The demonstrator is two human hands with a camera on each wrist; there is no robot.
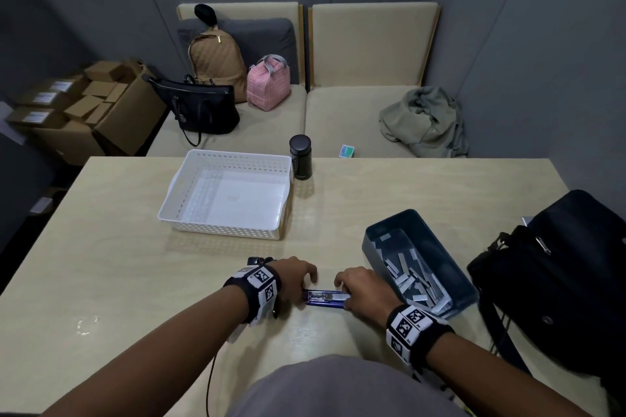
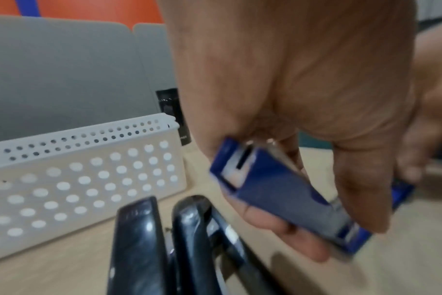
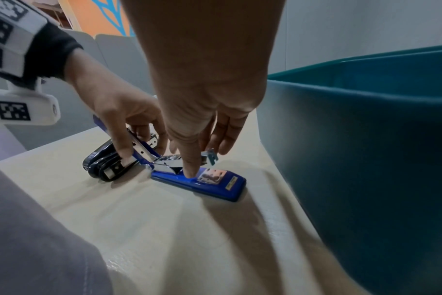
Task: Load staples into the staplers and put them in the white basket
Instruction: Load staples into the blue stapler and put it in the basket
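Observation:
A blue stapler [image 1: 327,298] lies on the table near its front edge, its top cover swung open. My left hand [image 1: 306,288] pinches the raised cover [image 2: 273,183] between thumb and fingers. My right hand [image 1: 342,291] holds the stapler's other end: the thumb presses on the blue base [image 3: 215,185] and the fingers sit behind the metal magazine [image 3: 169,159]. Two black staplers [image 2: 139,249] [image 2: 202,239] lie under my left wrist. The white basket [image 1: 189,173] stands empty farther back on the left.
A dark teal box [image 1: 369,247] holding several staple strips [image 1: 413,278] sits just right of my right hand. A black bag [image 1: 559,281] lies at the table's right edge. A black flask [image 1: 300,156] stands beside the basket. Behind the table is a bench with bags.

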